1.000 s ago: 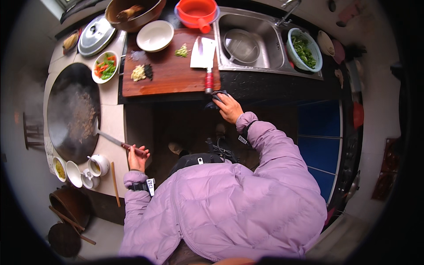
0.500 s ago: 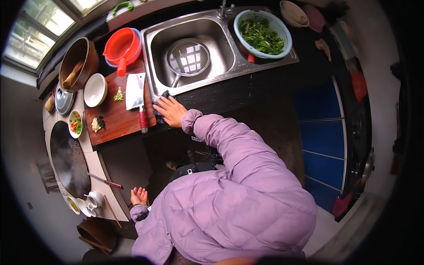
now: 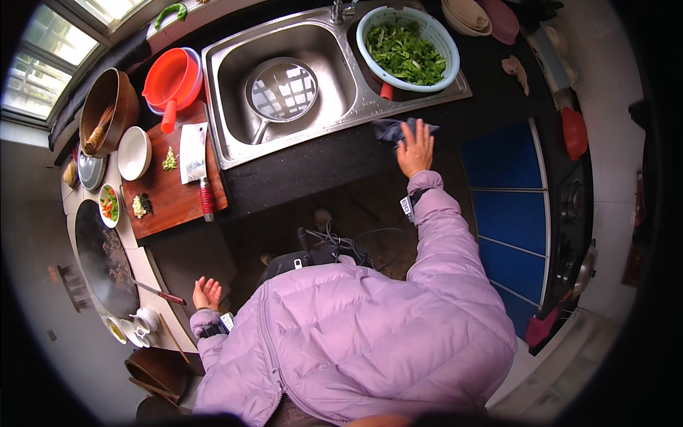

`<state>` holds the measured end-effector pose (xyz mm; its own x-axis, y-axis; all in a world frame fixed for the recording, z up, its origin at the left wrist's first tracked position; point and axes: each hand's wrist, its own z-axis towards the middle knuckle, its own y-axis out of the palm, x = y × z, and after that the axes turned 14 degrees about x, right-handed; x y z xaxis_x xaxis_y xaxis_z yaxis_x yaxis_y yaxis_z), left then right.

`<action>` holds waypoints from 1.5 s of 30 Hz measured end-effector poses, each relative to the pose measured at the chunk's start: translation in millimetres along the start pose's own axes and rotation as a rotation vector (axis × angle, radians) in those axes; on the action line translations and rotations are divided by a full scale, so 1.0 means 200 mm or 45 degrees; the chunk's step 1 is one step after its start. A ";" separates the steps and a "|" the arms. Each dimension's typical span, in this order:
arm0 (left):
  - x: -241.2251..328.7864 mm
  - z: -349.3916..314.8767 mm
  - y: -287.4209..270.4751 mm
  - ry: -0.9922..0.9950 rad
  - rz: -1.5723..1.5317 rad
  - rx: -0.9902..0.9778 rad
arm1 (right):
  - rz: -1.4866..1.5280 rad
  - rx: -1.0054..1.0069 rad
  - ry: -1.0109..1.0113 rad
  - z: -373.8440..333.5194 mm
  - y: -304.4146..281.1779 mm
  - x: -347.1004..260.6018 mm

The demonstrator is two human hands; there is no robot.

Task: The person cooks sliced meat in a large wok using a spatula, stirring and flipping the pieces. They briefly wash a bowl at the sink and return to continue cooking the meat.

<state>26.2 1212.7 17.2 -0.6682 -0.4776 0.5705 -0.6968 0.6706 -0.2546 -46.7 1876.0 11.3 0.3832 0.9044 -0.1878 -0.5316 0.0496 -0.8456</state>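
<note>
My right hand (image 3: 415, 148) lies on a dark grey cloth (image 3: 388, 131), its fingers stretched out over it, on the black countertop (image 3: 313, 165) in front of the sink. The cloth is bunched beside the fingers; part of it is covered by the hand. My left hand (image 3: 207, 293) hangs palm up with loosely bent fingers and nothing in it, near a spatula (image 3: 169, 296) whose blade reaches over the steaming wok (image 3: 107, 260). In the steel sink (image 3: 334, 85), a ladle-like pan of water (image 3: 282, 90) rests on the bottom.
A cleaver (image 3: 193, 155) lies on the wooden cutting board (image 3: 165, 203) with small chopped heaps. Red basins (image 3: 171, 77), a white bowl (image 3: 134, 154) and a large brown pot (image 3: 117, 103) stand around it. A blue colander (image 3: 448, 53) of greens sits at the sink's right.
My right hand has swept the cloth rightward along the counter, from beside the cutting board to below the colander. My left hand stays low by the spatula. The view has shifted slightly.
</note>
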 end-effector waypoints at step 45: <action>-0.21 -1.25 1.75 0.434 0.989 -1.122 | -0.043 -0.062 0.032 0.42 -0.06 1.00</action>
<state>-124.4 1609.2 98.2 -0.6329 0.3056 0.7114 0.3608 0.9294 -0.0783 -27.5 2091.7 25.3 0.4190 0.8918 -0.1707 -0.4807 0.0584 -0.8749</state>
